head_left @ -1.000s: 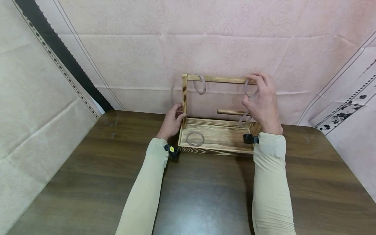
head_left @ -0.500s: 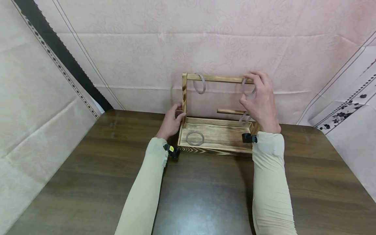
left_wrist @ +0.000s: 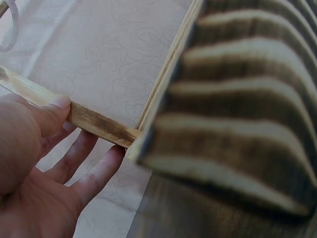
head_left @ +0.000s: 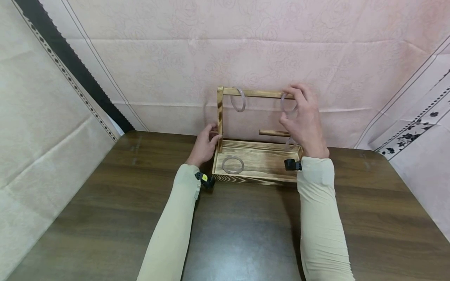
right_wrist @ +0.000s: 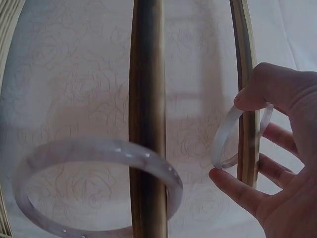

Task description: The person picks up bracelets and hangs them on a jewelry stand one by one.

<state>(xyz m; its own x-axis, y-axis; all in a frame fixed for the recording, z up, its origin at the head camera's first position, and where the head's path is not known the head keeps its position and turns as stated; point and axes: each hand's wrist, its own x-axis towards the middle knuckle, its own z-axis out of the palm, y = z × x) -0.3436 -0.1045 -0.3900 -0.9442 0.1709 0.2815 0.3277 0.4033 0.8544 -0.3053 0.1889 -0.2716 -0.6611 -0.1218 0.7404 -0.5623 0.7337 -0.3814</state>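
Note:
In the head view my left hand (head_left: 201,146) holds the left post (head_left: 220,117) of a wooden bangle rack; the left wrist view shows the thumb on one side of the post and fingers on the other. At the rack's right end my right hand (head_left: 306,123) pinches a translucent pale bangle (right_wrist: 224,136), which encircles the upper bar (head_left: 260,94). A lilac bangle (head_left: 243,102) hangs near that bar's left end. Around the short lower bar (head_left: 272,133) hangs another bangle (right_wrist: 99,150), close to the right wrist camera. The right post is hidden behind my right hand and wrist.
The rack's base is a shallow wooden tray (head_left: 265,162), with one more bangle (head_left: 233,173) lying in its left part. It stands at the far edge of a dark wooden table (head_left: 242,234). A patterned pale cloth (head_left: 246,58) rises right behind it.
My right hand has moved left along the upper bar, bringing the pinched bangle with it. The left hand keeps its hold on the post.

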